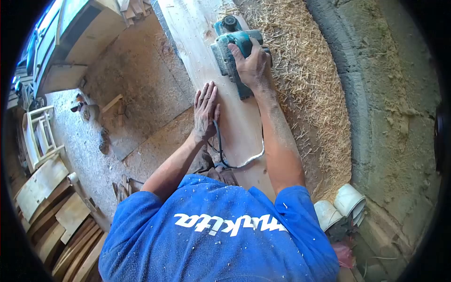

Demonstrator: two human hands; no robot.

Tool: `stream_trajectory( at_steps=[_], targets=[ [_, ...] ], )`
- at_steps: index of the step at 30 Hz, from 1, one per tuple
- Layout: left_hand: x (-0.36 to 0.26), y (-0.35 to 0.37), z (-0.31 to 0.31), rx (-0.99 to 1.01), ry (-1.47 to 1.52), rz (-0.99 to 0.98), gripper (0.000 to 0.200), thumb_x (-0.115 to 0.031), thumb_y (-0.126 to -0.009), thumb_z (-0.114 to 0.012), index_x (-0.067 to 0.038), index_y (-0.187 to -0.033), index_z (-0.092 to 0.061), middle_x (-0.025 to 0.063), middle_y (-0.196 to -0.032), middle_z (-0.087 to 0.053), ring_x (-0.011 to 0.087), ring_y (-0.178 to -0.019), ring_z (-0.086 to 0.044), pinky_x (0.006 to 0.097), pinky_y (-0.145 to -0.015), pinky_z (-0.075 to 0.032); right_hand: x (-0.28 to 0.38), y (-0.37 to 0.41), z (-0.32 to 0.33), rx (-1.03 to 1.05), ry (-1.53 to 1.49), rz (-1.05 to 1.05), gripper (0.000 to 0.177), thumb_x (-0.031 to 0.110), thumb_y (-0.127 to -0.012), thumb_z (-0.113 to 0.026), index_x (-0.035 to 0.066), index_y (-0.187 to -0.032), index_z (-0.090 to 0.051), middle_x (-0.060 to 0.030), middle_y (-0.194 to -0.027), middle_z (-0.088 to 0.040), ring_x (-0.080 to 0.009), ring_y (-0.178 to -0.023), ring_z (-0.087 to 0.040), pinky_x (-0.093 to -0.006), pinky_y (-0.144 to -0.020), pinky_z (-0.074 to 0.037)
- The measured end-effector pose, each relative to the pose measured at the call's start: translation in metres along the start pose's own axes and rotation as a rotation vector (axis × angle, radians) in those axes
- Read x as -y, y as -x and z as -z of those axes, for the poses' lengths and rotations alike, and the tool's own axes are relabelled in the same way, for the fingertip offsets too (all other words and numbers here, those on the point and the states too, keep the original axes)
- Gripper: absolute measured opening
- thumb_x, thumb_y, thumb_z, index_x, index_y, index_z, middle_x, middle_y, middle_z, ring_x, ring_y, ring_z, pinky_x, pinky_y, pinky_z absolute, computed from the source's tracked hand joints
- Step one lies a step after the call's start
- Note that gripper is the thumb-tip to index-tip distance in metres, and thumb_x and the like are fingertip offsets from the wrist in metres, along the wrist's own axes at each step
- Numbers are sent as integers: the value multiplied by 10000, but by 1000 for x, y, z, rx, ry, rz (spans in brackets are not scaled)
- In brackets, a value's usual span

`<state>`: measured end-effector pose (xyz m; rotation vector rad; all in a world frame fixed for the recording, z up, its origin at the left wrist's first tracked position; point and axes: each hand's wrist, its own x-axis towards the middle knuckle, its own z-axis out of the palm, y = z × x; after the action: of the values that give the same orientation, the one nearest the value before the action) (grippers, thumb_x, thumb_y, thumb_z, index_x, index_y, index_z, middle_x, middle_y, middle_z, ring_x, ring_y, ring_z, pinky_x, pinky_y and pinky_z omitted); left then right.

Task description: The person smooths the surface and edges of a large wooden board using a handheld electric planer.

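My right hand is wrapped round the handle of a teal power planer, which rests on a long pale wooden board. The thumb lies along the near side of the handle. Lower down and to the left, my left hand lies flat on the board's left edge with its fingers stretched out, holding nothing. A dark cable loops over the board between my forearms, with a whitish dusty stretch near my right forearm.
Curled wood shavings are heaped right of the board, against a rough wall. White curved pieces stand at the lower right. Stacked wooden parts fill the lower left; an orange-and-grey tool lies on the dusty floor.
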<state>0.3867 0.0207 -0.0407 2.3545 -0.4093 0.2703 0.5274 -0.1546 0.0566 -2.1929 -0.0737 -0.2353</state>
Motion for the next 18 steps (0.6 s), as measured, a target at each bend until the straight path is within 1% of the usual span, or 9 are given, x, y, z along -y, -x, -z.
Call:
stream_trajectory(
  at_steps=[2, 5, 7, 9, 10, 13, 15, 17, 18],
  targets=[
    [2, 2, 6, 87, -35, 18, 542, -196, -1065, -471, 2, -1563, -392, 206, -1646, -353, 365, -1556, -276, 484, -1285, -159, -1, 1, 0, 2, 34, -22, 637, 516, -958, -682, -70, -1186, -581, -332, -946, -707, -509, -921, -708, -538, -755, -586],
    [14, 7, 21, 60, -44, -21, 530, -146, -1046, -513, 25, -1537, -415, 222, -1632, -368, 359, -1542, -308, 496, -1276, -203, 2, 2, 0, -9, 56, -8, 635, 509, -963, -678, -76, -1189, -582, -344, -978, -699, -521, -952, -694, -543, -783, -580],
    [25, -2, 23, 35, -92, -12, 517, -156, -1057, -498, 26, -1534, -419, 225, -1630, -368, 358, -1543, -305, 498, -1276, -204, 4, 7, -1, -20, 43, -20, 635, 505, -963, -680, -76, -1201, -579, -350, -998, -693, -528, -969, -684, -547, -804, -573],
    [32, -24, 23, 19, -154, 70, 506, -199, -1091, -419, 25, -1545, -405, 223, -1641, -350, 362, -1555, -278, 501, -1278, -187, 4, 9, -1, -33, 36, -14, 616, 490, -961, -688, -65, -1208, -588, -346, -999, -694, -522, -970, -686, -540, -807, -574],
    [40, -38, 20, -19, -130, 78, 509, -206, -1095, -404, 44, -1538, -404, 228, -1635, -358, 362, -1555, -276, 505, -1278, -185, 9, 15, 5, 7, -41, -44, 582, 461, -962, -700, -64, -1194, -601, -343, -995, -694, -512, -979, -688, -531, -814, -569],
    [72, -89, 14, -114, -177, 162, 508, -211, -1095, -399, 53, -1530, -411, 234, -1627, -371, 364, -1552, -282, 509, -1277, -186, 13, 12, 2, -33, -76, 28, 540, 429, -964, -710, -63, -1165, -611, -332, -959, -697, -505, -952, -695, -517, -790, -565],
    [98, -128, 15, -180, -169, 194, 504, -220, -1085, -428, 58, -1505, -450, 250, -1603, -402, 371, -1537, -312, 506, -1270, -208, 18, -9, -4, -18, -33, 21, 515, 410, -964, -716, -66, -1131, -608, -315, -914, -699, -510, -908, -698, -511, -756, -560],
    [118, -157, 21, -222, -202, 179, 502, -225, -1083, -431, 61, -1494, -465, 252, -1598, -409, 368, -1536, -315, 501, -1269, -215, 24, -35, -15, 88, -77, -146, 585, 473, -974, -691, -66, -1195, -634, -279, -1037, -718, -463, -1008, -693, -492, -882, -533],
    [123, -167, 24, -208, -223, 183, 494, -202, -1082, -425, 75, -1490, -459, 266, -1598, -398, 388, -1536, -307, 495, -1264, -236, 28, -53, -22, 94, -94, -147, 570, 457, -972, -697, -67, -1189, -635, -289, -1030, -715, -459, -1006, -695, -486, -871, -536]
  ],
)
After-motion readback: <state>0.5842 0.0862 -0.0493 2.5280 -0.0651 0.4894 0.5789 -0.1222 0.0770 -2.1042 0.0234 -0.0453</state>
